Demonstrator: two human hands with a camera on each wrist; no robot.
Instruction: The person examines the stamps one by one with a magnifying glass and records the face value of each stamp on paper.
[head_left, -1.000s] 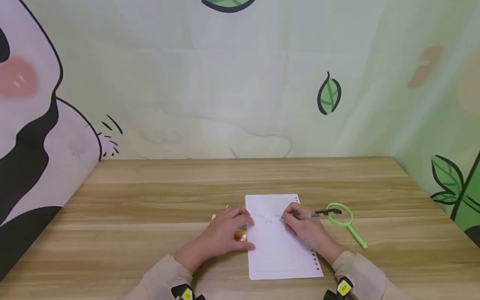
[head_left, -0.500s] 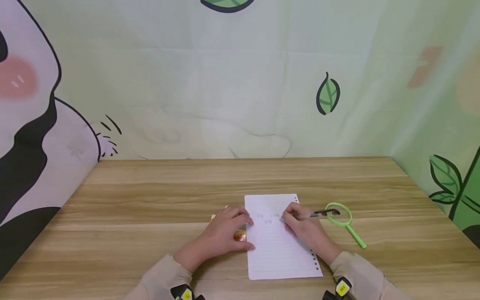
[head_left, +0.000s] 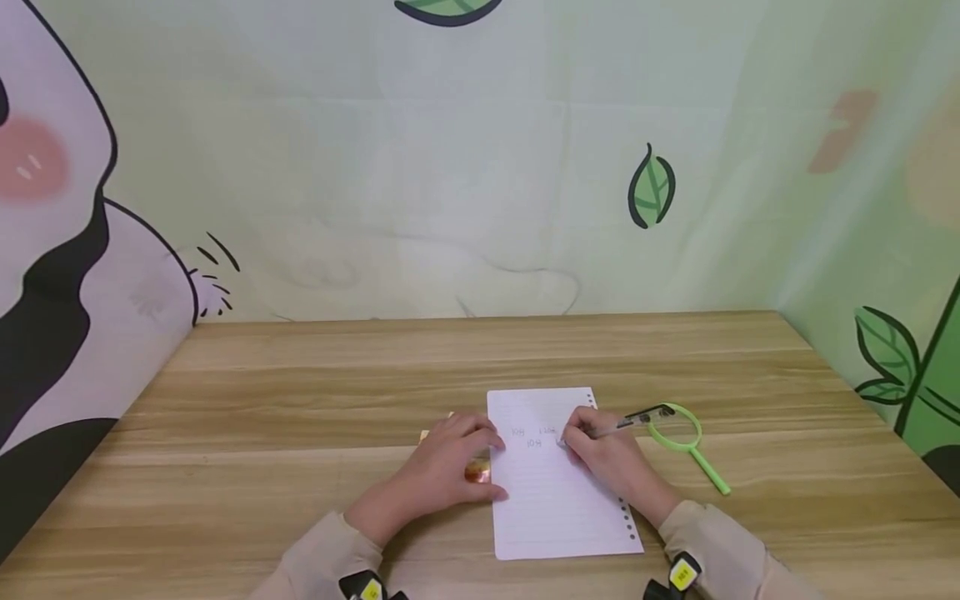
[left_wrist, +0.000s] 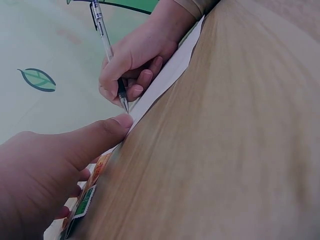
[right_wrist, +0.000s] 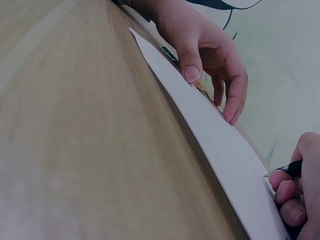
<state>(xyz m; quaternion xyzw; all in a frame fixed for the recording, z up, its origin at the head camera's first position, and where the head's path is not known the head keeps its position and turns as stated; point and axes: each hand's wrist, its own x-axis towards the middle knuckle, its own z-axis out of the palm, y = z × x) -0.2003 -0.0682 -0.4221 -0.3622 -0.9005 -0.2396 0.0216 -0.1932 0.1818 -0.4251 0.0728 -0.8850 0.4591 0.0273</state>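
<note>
A sheet of lined paper (head_left: 555, 517) with punched holes down its right side lies on the wooden table, bearing a few short handwritten marks near its upper part. My right hand (head_left: 611, 454) grips a clear pen (head_left: 626, 422) with a dark grip, its tip at the paper by the writing. On the sheet's left edge rest the thumb and fingertips of my left hand (head_left: 450, 462), fingers spread and relaxed. Partly hidden under that hand is a shiny, colourful flat item (head_left: 477, 472); the left wrist view shows its green, stamp-edged part (left_wrist: 85, 202).
A green magnifying glass (head_left: 708, 471) lies just right of the right hand, its ring overlapped by the pen's end in the head view. Behind the wooden table (head_left: 300, 375) hangs a backdrop (head_left: 465, 167) printed with leaves and a panda-like figure.
The pen's upper end has tilted slightly up and away while the right hand stays at the writing. The left hand keeps its place on the paper; the head view has shifted a little.
</note>
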